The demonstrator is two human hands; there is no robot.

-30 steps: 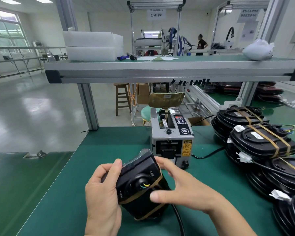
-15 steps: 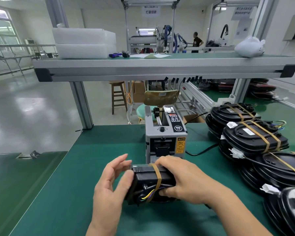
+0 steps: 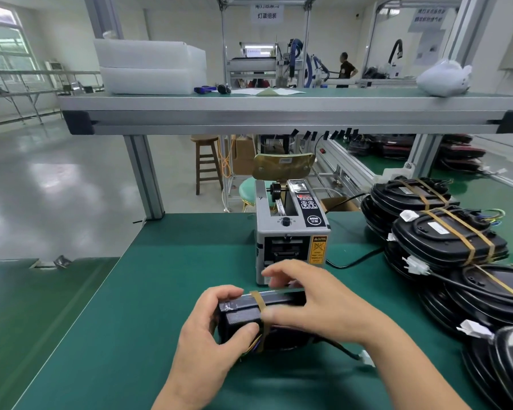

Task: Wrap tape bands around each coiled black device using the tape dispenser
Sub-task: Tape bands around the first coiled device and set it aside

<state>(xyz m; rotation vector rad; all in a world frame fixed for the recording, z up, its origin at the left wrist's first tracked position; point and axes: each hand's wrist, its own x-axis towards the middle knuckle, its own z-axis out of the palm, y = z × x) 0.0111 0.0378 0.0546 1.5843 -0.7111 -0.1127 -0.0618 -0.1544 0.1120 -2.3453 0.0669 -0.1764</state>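
Head view shows me both hands on one coiled black device (image 3: pixel 240 318), held on edge between them, just nearer me than the single tape dispenser (image 3: pixel 290 232); whether it rests on the table (image 3: pixel 148 291) I cannot tell. My left hand (image 3: pixel 208 329) grips its left end, fingers curled over the top. My right hand (image 3: pixel 317 303) arches over it, thumb pressing the one tape band (image 3: pixel 259 300) I can see. I judge this device is partly done. Right of my right hand sit the banded devices (image 3: pixel 444 241): I count four stack tops, the two farthest with two bands each, with more beneath.
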